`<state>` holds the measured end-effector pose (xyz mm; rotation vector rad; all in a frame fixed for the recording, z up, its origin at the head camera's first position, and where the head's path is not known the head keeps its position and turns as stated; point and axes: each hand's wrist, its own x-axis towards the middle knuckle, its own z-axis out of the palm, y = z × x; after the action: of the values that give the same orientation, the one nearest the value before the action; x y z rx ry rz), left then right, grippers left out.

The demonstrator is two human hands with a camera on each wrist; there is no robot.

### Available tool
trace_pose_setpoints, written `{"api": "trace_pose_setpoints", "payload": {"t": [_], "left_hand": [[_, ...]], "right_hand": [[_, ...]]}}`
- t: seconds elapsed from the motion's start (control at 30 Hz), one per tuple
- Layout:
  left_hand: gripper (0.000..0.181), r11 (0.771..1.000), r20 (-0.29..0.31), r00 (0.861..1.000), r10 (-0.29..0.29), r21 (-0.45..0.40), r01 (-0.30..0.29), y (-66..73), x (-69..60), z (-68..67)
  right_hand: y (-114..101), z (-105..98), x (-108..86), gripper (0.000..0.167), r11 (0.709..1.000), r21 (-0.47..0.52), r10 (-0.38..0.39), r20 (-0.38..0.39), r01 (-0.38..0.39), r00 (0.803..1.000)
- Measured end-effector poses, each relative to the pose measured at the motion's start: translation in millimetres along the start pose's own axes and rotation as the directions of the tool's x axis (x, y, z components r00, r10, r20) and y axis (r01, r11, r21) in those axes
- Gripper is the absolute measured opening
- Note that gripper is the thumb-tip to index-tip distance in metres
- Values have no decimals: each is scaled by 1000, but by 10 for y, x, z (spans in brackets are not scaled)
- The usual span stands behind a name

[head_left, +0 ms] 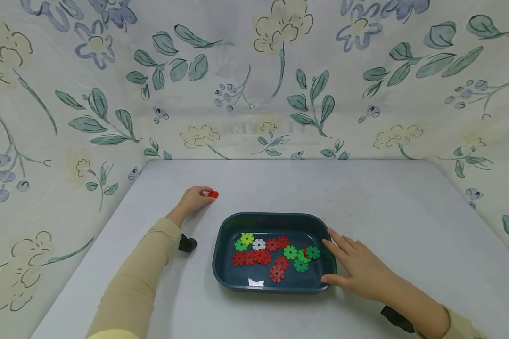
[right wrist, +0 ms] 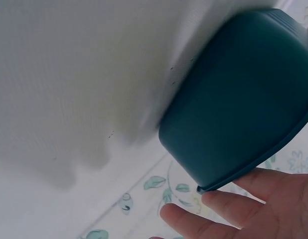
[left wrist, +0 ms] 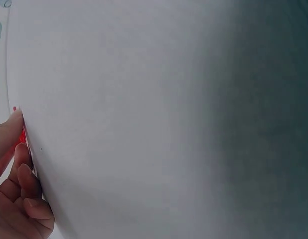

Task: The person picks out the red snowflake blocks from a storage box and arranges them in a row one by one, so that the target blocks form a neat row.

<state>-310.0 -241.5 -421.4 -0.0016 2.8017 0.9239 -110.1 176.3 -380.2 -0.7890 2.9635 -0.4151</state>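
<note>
red piece (head_left: 213, 194): at the far left part of the worktop (head_left: 407, 202), beyond the tray's back left corner and well apart from it. pinched between thumb and fingers of the left hand (head_left: 192, 199), which is nearly closed on it; in the left wrist view the lower fingers curl in toward the palm. whether the piece touches the surface, cannot tell.

tray (head_left: 275, 221): dark teal, rounded corners, raised rim, standing flat near the middle. contents: notched discs, lying loosely, some overlapping. at the left, a yellow disc (head_left: 247, 238) beside a light green disc (head_left: 240, 245), with a white disc (head_left: 258, 244) just to their right. in front of these, a row of red discs (head_left: 239, 258); more red behind and toward the front. to the right, a cluster of green discs (head_left: 290, 252), a bit of red showing among them.

right hand (head_left: 358, 268): at the tray's right end, fingers spread and mostly straight, fingertips touching the rim; gripping nothing.

farther out: beige sleeves (head_left: 140, 273) on both arms, a black object (head_left: 188, 244) at the left wrist, flower-print cloth (head_left: 237, 47) behind and at the sides.
</note>
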Motion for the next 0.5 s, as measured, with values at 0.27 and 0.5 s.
{"api": "trace_pose_setpoints", "payload": {"t": [0.27, 0.5], "left_hand": [[43, 999, 9, 1000, -25, -19, 26, 32, -14, -22], [48, 996, 42, 997, -66, -51, 68, 28, -17, -33]], "right_hand": [[-6, -6, -2, 79, 1000, 7, -1, 2, 1, 1000], [-9, -16, -2, 80, 1000, 11, -1, 11, 1, 1000]]}}
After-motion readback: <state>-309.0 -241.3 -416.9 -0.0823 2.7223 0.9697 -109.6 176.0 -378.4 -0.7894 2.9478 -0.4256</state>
